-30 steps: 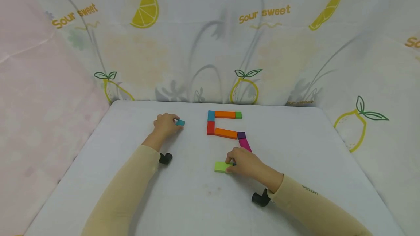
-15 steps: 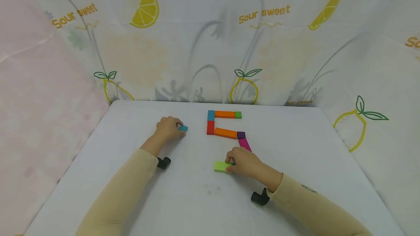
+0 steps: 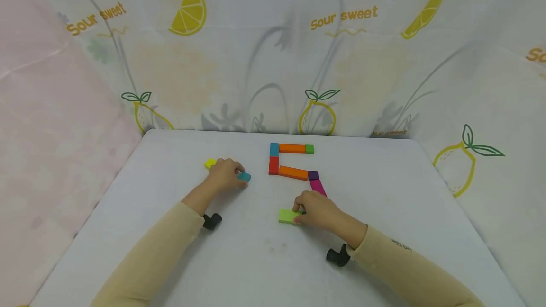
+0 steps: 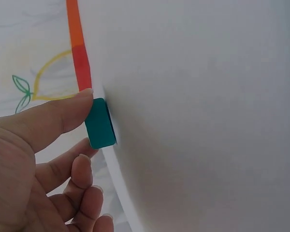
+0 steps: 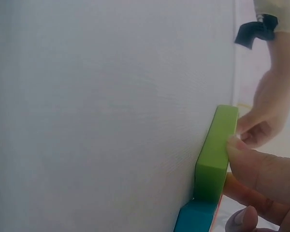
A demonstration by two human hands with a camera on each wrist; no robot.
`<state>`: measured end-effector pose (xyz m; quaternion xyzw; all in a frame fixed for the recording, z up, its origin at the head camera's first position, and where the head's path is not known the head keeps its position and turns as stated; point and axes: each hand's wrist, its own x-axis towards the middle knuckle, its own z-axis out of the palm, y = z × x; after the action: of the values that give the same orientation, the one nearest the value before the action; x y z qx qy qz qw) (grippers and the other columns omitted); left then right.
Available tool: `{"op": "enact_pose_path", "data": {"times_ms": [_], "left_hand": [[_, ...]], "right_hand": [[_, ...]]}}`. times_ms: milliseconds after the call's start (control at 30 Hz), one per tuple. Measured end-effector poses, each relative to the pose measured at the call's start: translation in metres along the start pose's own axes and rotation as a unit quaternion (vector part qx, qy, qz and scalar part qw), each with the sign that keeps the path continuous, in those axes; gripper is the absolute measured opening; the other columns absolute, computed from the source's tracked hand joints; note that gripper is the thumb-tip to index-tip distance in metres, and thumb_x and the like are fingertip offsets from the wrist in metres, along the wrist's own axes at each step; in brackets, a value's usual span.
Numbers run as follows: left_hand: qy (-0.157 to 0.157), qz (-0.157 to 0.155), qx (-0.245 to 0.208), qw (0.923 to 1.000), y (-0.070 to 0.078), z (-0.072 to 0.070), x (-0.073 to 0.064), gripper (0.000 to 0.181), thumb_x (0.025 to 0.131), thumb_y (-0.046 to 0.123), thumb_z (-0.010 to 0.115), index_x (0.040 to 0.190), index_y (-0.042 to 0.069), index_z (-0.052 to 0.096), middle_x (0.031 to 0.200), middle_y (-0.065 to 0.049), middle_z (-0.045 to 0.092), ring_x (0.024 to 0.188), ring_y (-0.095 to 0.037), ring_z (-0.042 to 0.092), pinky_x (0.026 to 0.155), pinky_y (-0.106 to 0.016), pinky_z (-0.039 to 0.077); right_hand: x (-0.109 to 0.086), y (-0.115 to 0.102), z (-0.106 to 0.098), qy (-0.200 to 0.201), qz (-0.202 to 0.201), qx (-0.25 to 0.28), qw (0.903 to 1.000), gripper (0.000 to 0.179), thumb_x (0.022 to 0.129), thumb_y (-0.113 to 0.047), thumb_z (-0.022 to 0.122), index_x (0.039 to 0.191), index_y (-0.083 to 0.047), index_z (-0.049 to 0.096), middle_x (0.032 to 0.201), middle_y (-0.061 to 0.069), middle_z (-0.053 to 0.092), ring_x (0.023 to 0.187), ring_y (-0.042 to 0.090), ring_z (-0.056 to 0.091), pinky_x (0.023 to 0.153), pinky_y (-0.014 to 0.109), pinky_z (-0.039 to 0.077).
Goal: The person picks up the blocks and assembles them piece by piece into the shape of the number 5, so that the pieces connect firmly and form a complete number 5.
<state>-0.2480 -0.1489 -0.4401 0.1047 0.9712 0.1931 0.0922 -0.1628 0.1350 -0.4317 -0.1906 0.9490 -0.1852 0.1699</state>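
My left hand (image 3: 223,174) pinches a small teal block (image 4: 100,123) between thumb and index finger, close above the white table; whether the block touches it I cannot tell. A yellow block (image 3: 210,163) peeks out behind that hand. At the front of the block outline, my right hand (image 3: 320,212) holds a lime-green block (image 3: 287,216) lying on the table, thumb on one side and a finger on the other. In the right wrist view a blue block (image 5: 195,217) adjoins its end. A magenta block (image 3: 318,188) runs partly under my right hand.
Behind my hands, blue (image 3: 274,149), red (image 3: 274,165), orange (image 3: 293,173) and purple (image 3: 313,175) blocks form a bent line. Another orange block (image 3: 292,148) and a small green one (image 3: 309,149) extend along its top. A printed cloth (image 3: 256,60) hangs behind the table (image 3: 239,259).
My left hand has moved right and toward the front with the teal block, and the yellow block has come into sight behind it. My right hand stays in place on the lime-green block.
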Motion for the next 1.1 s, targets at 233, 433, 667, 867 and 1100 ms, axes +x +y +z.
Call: {"op": "enact_pose_path", "data": {"times_ms": [233, 433, 667, 867, 1100], "left_hand": [[-0.012, 0.024, -0.006, 0.9996, 0.009, 0.008, -0.011, 0.044, 0.081, 0.034, 0.084, 0.115, 0.01, 0.073, 0.098, -0.005, 0.063, 0.099, -0.027, 0.05, 0.084, -0.044, 0.041], [-0.02, 0.038, -0.005, 0.9991, 0.019, 0.011, -0.02, 0.042, 0.081, 0.034, 0.084, 0.114, 0.012, 0.072, 0.097, -0.002, 0.061, 0.099, -0.025, 0.049, 0.083, -0.043, 0.04], [-0.032, 0.048, 0.005, 0.9983, 0.031, 0.016, -0.029, 0.042, 0.08, 0.037, 0.085, 0.113, 0.014, 0.073, 0.096, 0.0, 0.061, 0.098, -0.022, 0.048, 0.084, -0.041, 0.041], [-0.05, 0.058, 0.006, 0.997, 0.043, 0.02, -0.035, 0.041, 0.079, 0.037, 0.086, 0.112, 0.017, 0.073, 0.095, 0.002, 0.06, 0.1, -0.02, 0.048, 0.085, -0.039, 0.042], [-0.061, 0.075, -0.004, 0.9953, 0.052, 0.021, -0.045, 0.04, 0.078, 0.036, 0.087, 0.111, 0.018, 0.072, 0.095, 0.003, 0.059, 0.099, -0.019, 0.048, 0.084, -0.037, 0.042]], "right_hand": [[-0.001, 0.0, 0.0, 0.003, -0.004, -0.001, 1.0, 0.02, 0.082, -0.024, 0.084, 0.097, -0.015, 0.076, 0.088, -0.005, 0.062, 0.083, 0.014, 0.054, 0.079, 0.034, 0.051], [0.0, 0.001, 0.001, 0.002, -0.004, 0.0, 1.0, 0.02, 0.082, -0.024, 0.084, 0.097, -0.014, 0.076, 0.09, -0.005, 0.062, 0.083, 0.015, 0.054, 0.079, 0.034, 0.052], [0.001, 0.002, 0.002, -0.001, 0.0, -0.001, 1.0, 0.02, 0.082, -0.024, 0.084, 0.097, -0.014, 0.076, 0.09, -0.004, 0.062, 0.083, 0.015, 0.054, 0.08, 0.034, 0.052], [0.001, 0.0, 0.001, -0.004, 0.008, -0.001, 1.0, 0.019, 0.082, -0.024, 0.084, 0.097, -0.014, 0.076, 0.088, -0.005, 0.061, 0.083, 0.015, 0.053, 0.079, 0.034, 0.051], [0.001, 0.0, 0.001, -0.004, 0.005, 0.001, 1.0, 0.019, 0.082, -0.024, 0.084, 0.097, -0.014, 0.076, 0.087, -0.004, 0.061, 0.082, 0.015, 0.054, 0.077, 0.033, 0.051]]}}
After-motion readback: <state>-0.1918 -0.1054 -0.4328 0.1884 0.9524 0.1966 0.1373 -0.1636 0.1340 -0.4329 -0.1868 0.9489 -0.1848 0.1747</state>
